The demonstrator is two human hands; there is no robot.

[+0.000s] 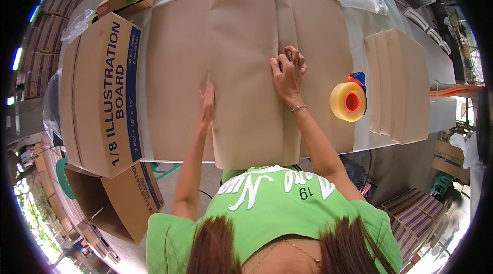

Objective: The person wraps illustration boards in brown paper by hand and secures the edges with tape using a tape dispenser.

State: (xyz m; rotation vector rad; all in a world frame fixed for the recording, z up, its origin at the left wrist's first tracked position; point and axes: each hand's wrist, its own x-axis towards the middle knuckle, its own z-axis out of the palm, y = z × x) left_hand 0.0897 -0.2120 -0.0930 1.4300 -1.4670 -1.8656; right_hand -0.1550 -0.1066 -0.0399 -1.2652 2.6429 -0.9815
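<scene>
Though folded over lengthwise, apparently not yet fastened: brown paper wrap [246,115] at table centre, between both hands.

Judged as about midway: main fold done, right-side flap [291,125] apparently left to settle and close; saw no tape along it. Could not make out any contents. Saw left hand [207,103] along the wrap's left edge, with fingers straight and together, pinching nothing visible; right hand [290,71] at the flap's edge, with fingers curled; could not tell whether pinching paper. Underneath, noted wide brown sheet [177,68], showing on both sides. On its right part, logged clear tape roll [340,102] with orange core, beside blue dispenser [361,80], untouched. Farther right on the table [357,32], logged stepped brown stack [403,86]; far left, blue-banded carton [100,94].
</scene>
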